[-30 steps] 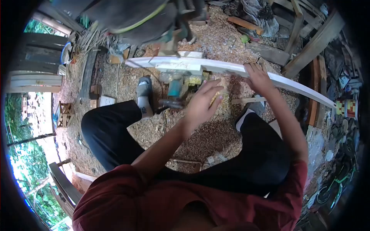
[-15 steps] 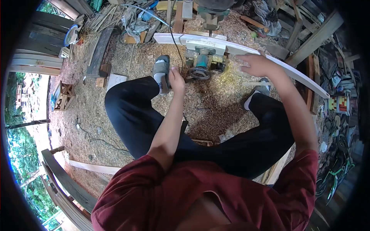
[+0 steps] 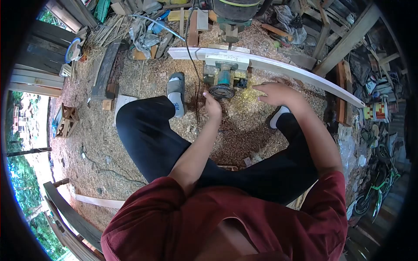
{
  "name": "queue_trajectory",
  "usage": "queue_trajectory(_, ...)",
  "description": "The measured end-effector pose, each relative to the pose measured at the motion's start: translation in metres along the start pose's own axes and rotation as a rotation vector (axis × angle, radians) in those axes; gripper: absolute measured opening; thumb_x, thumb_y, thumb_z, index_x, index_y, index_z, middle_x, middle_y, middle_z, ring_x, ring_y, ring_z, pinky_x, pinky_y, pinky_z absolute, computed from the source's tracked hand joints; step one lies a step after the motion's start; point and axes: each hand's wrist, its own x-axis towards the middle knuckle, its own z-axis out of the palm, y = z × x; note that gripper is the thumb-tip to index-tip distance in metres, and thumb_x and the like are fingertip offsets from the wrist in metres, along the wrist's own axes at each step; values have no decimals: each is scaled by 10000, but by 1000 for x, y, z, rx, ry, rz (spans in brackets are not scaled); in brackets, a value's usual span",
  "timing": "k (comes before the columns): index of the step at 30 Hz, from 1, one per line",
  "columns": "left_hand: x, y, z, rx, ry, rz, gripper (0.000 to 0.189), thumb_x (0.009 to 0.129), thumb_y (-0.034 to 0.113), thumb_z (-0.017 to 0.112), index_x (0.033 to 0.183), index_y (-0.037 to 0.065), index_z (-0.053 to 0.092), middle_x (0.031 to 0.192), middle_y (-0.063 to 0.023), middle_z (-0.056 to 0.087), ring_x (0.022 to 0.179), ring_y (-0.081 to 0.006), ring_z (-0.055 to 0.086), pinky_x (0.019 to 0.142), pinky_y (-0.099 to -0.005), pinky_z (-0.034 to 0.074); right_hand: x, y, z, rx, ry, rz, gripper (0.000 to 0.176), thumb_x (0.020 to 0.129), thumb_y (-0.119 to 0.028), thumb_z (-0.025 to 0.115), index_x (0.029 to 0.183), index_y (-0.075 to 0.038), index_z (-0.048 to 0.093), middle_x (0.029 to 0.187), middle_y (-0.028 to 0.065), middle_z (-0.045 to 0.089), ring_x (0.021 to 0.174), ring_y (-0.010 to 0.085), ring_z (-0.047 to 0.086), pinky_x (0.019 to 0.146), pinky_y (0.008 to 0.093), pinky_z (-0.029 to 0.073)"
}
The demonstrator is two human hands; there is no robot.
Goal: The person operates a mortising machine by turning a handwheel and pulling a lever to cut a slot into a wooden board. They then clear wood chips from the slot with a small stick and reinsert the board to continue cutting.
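Observation:
A power tool (image 3: 224, 78) with a teal body and a round black end sits on the shavings, its pale flat base against a long pale plank (image 3: 296, 71). Just below the tool's round end is my left hand (image 3: 213, 106), seen edge-on with the thumb raised; it seems to hold nothing, though part of its fingers is hidden. My right hand (image 3: 277, 94) reaches in from the right, fingers stretched toward the tool and apart from it. Neither hand is on the plank. A dark cord (image 3: 193, 65) runs down left of the tool.
Wood shavings cover the ground. A dark machine (image 3: 233, 11) stands beyond the plank. Scrap wood and rags (image 3: 146, 37) lie at the back left. A dark curved timber (image 3: 106, 69) lies left, a small wooden stand (image 3: 66, 119) farther left. A striped tin (image 3: 376, 112) sits by the plank's right end.
My right hand has moved from beside the plank leftward and down toward the tool. My left hand has shifted right, closer to the tool's round end. The view has shifted slightly.

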Motion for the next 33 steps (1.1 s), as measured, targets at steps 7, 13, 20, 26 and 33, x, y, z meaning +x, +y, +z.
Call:
queue_trajectory(7, -21, 8, 17, -32, 39, -136, 848, 1151, 640, 161, 1737, 52, -12, 1804, -228, 90, 1668, -328, 136, 1347, -385, 108, 7, 4, -10, -27, -21, 29, 584, 1067, -358, 578, 1629, -233, 484, 1580, 148, 564, 1475, 367, 517, 1298, 687, 184)
queue_trajectory(13, -48, 31, 24, 221, -154, -218, 829, 1132, 670, 122, 1690, 205, -277, 1812, -143, -163, 1678, -354, -23, 1350, -472, 48, 9, 6, -36, 2, -10, 70, 553, 1071, -294, 546, 1621, -275, 498, 1555, 145, 595, 1449, 370, 545, 1260, 611, 312)
queue_trajectory(20, -59, 40, 19, -164, -318, -100, 1090, 1006, 871, 117, 1701, 102, -220, 1815, -139, -139, 1682, -288, -63, 1343, -425, -30, 30, 31, -39, 1, 12, 61, 549, 1071, -295, 548, 1617, -269, 505, 1529, 151, 615, 1420, 372, 568, 1222, 551, 380)
queue_trajectory(26, -30, 10, 9, -211, -259, -74, 963, 1062, 796, 106, 1703, 161, -232, 1808, -105, -192, 1674, -278, -123, 1339, -434, -61, 38, 39, -36, -22, 24, 87, 554, 1072, -309, 550, 1620, -246, 502, 1533, 141, 615, 1428, 360, 565, 1222, 536, 383)
queue_trajectory(33, -43, 112, 40, 485, -101, 326, 860, 1132, 607, 381, 1741, 76, 86, 1797, -273, 13, 1670, -423, 47, 1343, -507, 72, 50, 52, -30, 88, 192, 132, 472, 1021, -311, 642, 1479, -198, 653, 1405, 146, 692, 1313, 365, 645, 1108, 506, 504)
